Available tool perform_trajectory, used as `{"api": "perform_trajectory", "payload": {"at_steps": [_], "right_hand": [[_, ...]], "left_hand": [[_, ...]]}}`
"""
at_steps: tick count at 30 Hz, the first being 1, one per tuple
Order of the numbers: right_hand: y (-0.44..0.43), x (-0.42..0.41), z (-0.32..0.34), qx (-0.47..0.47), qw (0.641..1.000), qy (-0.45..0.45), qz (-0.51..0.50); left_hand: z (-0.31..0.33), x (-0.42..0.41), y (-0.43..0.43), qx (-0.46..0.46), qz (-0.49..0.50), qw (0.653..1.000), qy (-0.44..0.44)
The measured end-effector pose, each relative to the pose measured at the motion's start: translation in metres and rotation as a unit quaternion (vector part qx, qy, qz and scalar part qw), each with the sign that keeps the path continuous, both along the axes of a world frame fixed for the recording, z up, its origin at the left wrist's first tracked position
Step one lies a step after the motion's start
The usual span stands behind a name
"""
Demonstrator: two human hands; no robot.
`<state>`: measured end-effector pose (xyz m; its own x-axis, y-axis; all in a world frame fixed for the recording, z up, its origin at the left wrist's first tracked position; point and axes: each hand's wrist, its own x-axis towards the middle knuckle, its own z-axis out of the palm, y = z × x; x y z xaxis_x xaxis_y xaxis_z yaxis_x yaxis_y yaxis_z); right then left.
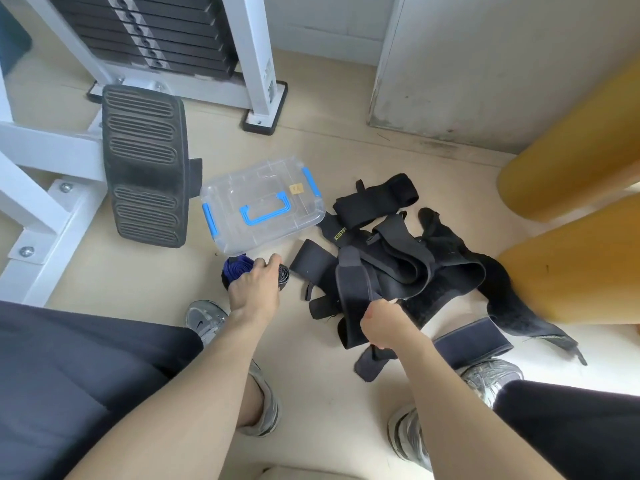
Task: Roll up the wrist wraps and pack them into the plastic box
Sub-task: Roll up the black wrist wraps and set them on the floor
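A clear plastic box point(263, 199) with blue latches and a blue handle stands on the floor with its lid on. Just in front of it my left hand point(254, 284) grips a rolled black wrap point(283, 273); a rolled blue wrap point(237, 266) lies against the same hand. To the right a heap of unrolled black wrist wraps point(398, 258) sprawls over the floor. My right hand point(382, 323) pinches one dark wrap point(353, 285) from the heap, lifting its end.
A white weight machine with a black ribbed footplate point(145, 164) stands left of the box. Yellow padded rollers point(571, 161) lie at the right. My grey shoes point(207, 317) and dark shorts fill the near floor. A grey wall panel rises behind.
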<state>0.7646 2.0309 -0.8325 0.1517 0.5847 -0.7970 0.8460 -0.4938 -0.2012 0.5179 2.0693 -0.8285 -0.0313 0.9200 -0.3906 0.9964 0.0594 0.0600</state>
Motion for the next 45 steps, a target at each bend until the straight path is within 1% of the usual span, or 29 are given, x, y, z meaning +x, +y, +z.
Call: {"api": "perform_trajectory", "payload": {"at_steps": [3,5,8,10,12,14,16,17,18,19,20,21,22,23,24,26,28,29,32,36,39,42,43,45], "right_hand": [[0.001,0.004,0.001,-0.048,0.998,0.008,0.027],[0.001,0.011,0.000,-0.066,0.998,0.002,0.021],[-0.001,0.021,0.000,-0.036,0.999,-0.030,-0.007],[-0.001,0.026,-0.002,0.000,1.000,-0.005,-0.012],[0.001,0.026,0.000,0.021,0.999,0.031,0.007],[0.004,0.025,0.003,0.023,0.998,0.028,0.041],[0.004,0.023,0.005,0.033,0.997,0.040,0.051],[0.003,0.023,0.006,0.044,0.997,0.059,0.028],[0.001,0.021,0.007,0.055,0.995,0.082,-0.003],[0.000,0.020,0.008,0.069,0.992,0.102,-0.035],[-0.002,0.018,0.011,0.080,0.987,0.120,-0.066],[-0.004,0.016,0.015,0.086,0.982,0.140,-0.087],[-0.006,0.012,0.020,0.085,0.976,0.168,-0.108],[-0.009,0.009,0.025,0.074,0.967,0.203,-0.137],[-0.013,0.006,0.030,0.054,0.955,0.237,-0.169],[-0.026,0.001,0.041,0.015,0.931,0.297,-0.212],[-0.041,-0.001,0.048,-0.007,0.915,0.335,-0.222],[-0.048,-0.001,0.049,-0.012,0.918,0.336,-0.211],[-0.068,0.003,0.049,-0.018,0.944,0.300,-0.138],[-0.079,0.007,0.047,-0.046,0.957,0.278,-0.065],[-0.072,0.005,0.051,-0.045,0.973,0.224,0.037],[-0.068,0.008,0.060,-0.070,0.973,0.188,0.115],[-0.069,0.011,0.062,-0.079,0.972,0.179,0.128],[-0.071,0.018,0.061,-0.063,0.976,0.143,0.149]], "left_hand": [[-0.009,-0.003,-0.002,0.007,0.033,0.999,0.020],[-0.013,-0.006,0.002,0.013,0.056,0.998,0.016],[-0.015,-0.008,0.009,0.025,0.089,0.996,0.007],[-0.014,-0.006,0.010,0.039,0.091,0.995,0.013],[-0.012,-0.001,0.007,0.056,0.069,0.996,0.032],[-0.009,0.005,0.004,0.067,0.054,0.996,0.031],[-0.007,0.013,0.002,0.078,0.042,0.996,-0.021],[-0.007,0.019,0.000,0.078,0.045,0.993,-0.072],[-0.008,0.026,-0.003,0.050,0.060,0.989,-0.128],[-0.007,0.034,-0.004,-0.011,0.093,0.977,-0.193],[-0.005,0.042,-0.005,-0.092,0.145,0.949,-0.264],[-0.003,0.050,-0.006,-0.169,0.210,0.901,-0.341],[-0.003,0.057,-0.007,-0.220,0.267,0.849,-0.399],[-0.003,0.062,-0.009,-0.240,0.294,0.816,-0.436],[-0.004,0.067,-0.009,-0.236,0.296,0.806,-0.454],[-0.003,0.076,-0.009,-0.200,0.307,0.799,-0.477],[0.001,0.085,-0.008,-0.169,0.328,0.783,-0.500],[0.005,0.091,-0.007,-0.159,0.336,0.778,-0.506],[0.012,0.102,-0.008,-0.148,0.335,0.784,-0.501],[0.006,0.106,-0.016,-0.208,0.317,0.782,-0.495],[0.007,0.103,-0.020,-0.226,0.296,0.789,-0.489],[0.016,0.100,-0.019,-0.201,0.296,0.816,-0.454],[0.020,0.098,-0.019,-0.184,0.292,0.830,-0.438],[0.028,0.094,-0.021,-0.150,0.266,0.866,-0.395]]}}
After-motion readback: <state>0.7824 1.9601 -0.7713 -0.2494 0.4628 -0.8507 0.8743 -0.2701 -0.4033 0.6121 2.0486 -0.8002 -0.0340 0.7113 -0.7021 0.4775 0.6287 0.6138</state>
